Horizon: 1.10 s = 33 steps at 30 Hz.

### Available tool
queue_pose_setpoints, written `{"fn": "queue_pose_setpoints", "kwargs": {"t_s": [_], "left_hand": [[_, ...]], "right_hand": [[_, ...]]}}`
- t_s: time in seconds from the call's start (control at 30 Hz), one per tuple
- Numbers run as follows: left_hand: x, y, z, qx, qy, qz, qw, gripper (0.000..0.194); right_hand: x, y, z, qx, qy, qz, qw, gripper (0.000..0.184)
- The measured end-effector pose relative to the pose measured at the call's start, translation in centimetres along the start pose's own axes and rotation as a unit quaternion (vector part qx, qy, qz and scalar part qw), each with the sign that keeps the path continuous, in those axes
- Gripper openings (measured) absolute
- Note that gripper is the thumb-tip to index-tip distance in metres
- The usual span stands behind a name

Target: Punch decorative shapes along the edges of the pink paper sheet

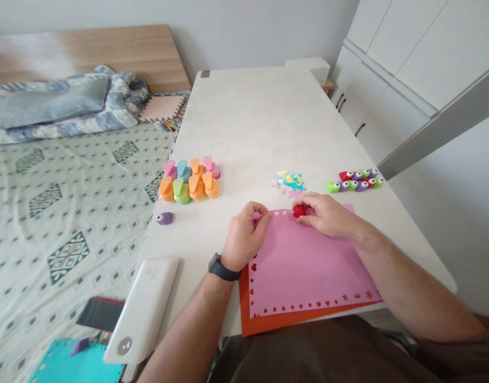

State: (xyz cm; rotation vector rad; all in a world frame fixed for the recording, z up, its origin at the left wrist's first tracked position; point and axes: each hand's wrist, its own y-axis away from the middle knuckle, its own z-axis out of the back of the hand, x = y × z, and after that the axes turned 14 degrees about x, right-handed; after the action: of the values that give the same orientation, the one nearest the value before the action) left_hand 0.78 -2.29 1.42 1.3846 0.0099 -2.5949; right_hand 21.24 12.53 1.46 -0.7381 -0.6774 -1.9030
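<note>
A pink sheet of paper (308, 260) lies over an orange sheet (252, 323), with small star, heart and flower holes along its edges. My left hand (248, 229) pinches the pink sheet's far edge near its left corner. Between the fingers of my right hand (324, 213) is a small red craft punch (299, 211), sitting at that same far edge. Just beyond it lies a pile of yellow, blue and pink paper cutouts (291, 182). Part of the punch is hidden by my fingers.
Larger punches (189, 182) in several colours stand in two rows at the left. Small punches (356, 182) line up at the right. A lone purple punch (164, 218) and a long white device (144, 308) lie along the table's left edge. A bed (68, 202) adjoins that side.
</note>
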Motion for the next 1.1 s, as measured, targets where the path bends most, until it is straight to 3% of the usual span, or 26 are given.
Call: {"fn": "queue_pose_setpoints", "kwargs": {"t_s": [0.37, 1.1], "left_hand": [[-0.23, 0.10, 0.19, 0.004, -0.003, 0.004, 1.000, 0.025], [0.01, 0.15, 0.20, -0.002, 0.002, 0.002, 1.000, 0.022]], "right_hand": [[-0.45, -0.28, 0.01, 0.008, -0.033, -0.016, 0.999, 0.012], [0.01, -0.02, 0.06, 0.008, 0.009, -0.004, 1.000, 0.016]]}}
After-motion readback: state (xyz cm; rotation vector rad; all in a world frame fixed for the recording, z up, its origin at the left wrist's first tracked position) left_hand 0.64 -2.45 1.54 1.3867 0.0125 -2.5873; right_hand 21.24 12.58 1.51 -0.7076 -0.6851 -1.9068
